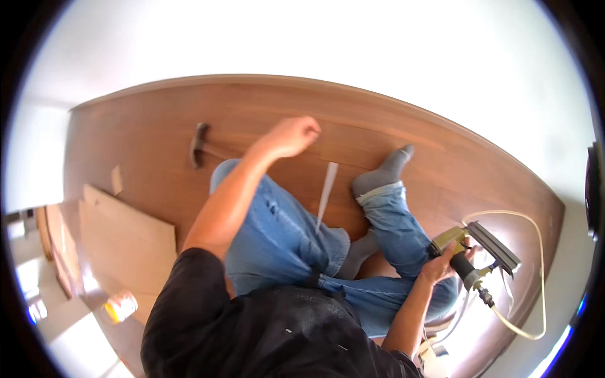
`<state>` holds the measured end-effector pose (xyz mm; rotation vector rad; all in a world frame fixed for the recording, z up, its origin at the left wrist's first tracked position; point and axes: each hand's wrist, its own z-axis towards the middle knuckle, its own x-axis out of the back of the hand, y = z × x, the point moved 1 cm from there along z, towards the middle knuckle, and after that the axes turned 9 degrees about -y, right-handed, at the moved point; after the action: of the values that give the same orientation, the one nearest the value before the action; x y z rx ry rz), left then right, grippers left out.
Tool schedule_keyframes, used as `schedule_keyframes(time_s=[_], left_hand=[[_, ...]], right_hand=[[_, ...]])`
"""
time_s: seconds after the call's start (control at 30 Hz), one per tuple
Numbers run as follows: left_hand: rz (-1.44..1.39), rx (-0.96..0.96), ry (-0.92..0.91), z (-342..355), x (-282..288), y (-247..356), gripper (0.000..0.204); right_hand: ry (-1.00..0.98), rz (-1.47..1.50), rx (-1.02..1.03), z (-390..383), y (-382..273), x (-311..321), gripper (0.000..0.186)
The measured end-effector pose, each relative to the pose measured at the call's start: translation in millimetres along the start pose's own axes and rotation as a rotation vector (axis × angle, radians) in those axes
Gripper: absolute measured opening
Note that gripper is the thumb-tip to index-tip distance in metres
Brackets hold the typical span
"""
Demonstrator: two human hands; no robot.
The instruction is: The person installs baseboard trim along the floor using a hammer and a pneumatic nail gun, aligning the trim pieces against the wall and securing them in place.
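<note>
My right hand (439, 267) is wrapped around the grip of a pneumatic nail gun (464, 264), which rests by my right knee with its long dark magazine angled outward. A pale air hose (543, 271) runs from its fitting and loops round on the right. Out over the floor, above my left knee, my left hand (294, 136) is closed in a loose fist, slightly blurred. Whatever its curled fingers may hold is hidden. Left of that hand a hammer (199, 145) lies on the boards. A thin white strip (327, 189) is between my legs.
I sit on a brown wooden floor (265, 104) edged by a baseboard (353, 89) along the white wall. A cardboard sheet (129, 230) and a small offcut (117, 180) lie at left. Near the sheet stands a jar-like container (120, 307) with orange-yellow colour. My grey-socked foot (384, 171) is ahead.
</note>
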<state>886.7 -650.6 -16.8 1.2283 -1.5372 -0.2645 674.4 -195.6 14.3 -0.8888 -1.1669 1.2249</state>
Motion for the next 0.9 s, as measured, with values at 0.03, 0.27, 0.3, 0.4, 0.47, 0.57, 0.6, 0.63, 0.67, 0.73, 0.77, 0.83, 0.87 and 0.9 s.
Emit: schedule_keyframes(time_s=[0.03,0.27,0.3,0.4,0.47,0.57,0.6,0.63,0.67,0.73,0.77,0.83,0.87,0.9], left_hand=[[0.010,-0.034,-0.114,5.3,-11.2,6.8,0.026],[0.294,0.081,-0.164,51.5,-33.8,-35.2,0.025],[0.228,0.086,-0.148,53.9,-32.0,-42.7,0.026],[0.206,0.083,-0.068,58.0,-29.5,-31.2,0.026],[0.186,0.089,-0.037,58.1,-26.7,-29.7,0.026],[0.107,0.118,0.075,58.3,-9.4,-30.9,0.026],[0.053,0.143,0.153,59.4,1.1,-32.9,0.026],[-0.029,0.190,0.251,62.7,13.4,-42.7,0.029],[-0.106,0.240,0.353,65.6,33.3,-56.3,0.032],[-0.437,0.467,0.642,59.9,56.5,-86.5,0.045],[-0.565,0.524,0.710,58.5,66.4,-94.1,0.054],[-0.700,0.564,0.759,69.3,74.5,-101.5,0.065],[-0.675,0.544,0.775,77.3,81.0,-106.2,0.073],[-0.646,0.521,0.787,87.0,87.5,-108.0,0.083]], right_hand=[[-0.028,-0.010,-0.003,-1.4,-3.8,-2.6,0.069],[-0.181,-0.131,0.032,-1.2,-3.1,6.9,0.064],[-0.171,-0.145,0.028,-1.0,-1.5,7.4,0.064],[-0.138,-0.144,0.004,0.6,-5.1,8.9,0.064],[-0.124,-0.175,-0.021,1.4,-9.9,7.3,0.063],[-0.139,-0.241,0.024,0.1,-16.4,3.7,0.062],[-0.137,-0.272,0.041,-0.1,-17.6,4.1,0.061],[-0.158,-0.271,0.069,0.0,-15.4,7.2,0.062],[-0.167,-0.265,0.073,-0.2,-14.7,3.1,0.062],[-0.195,-0.282,0.075,-7.7,-17.0,10.1,0.061],[-0.187,-0.286,0.083,-7.8,-14.7,15.1,0.061],[-0.210,-0.272,0.112,-7.8,-8.1,26.1,0.065],[-0.199,-0.267,0.118,-3.2,-0.4,21.6,0.065],[-0.223,-0.204,0.140,2.3,8.9,13.7,0.065]])
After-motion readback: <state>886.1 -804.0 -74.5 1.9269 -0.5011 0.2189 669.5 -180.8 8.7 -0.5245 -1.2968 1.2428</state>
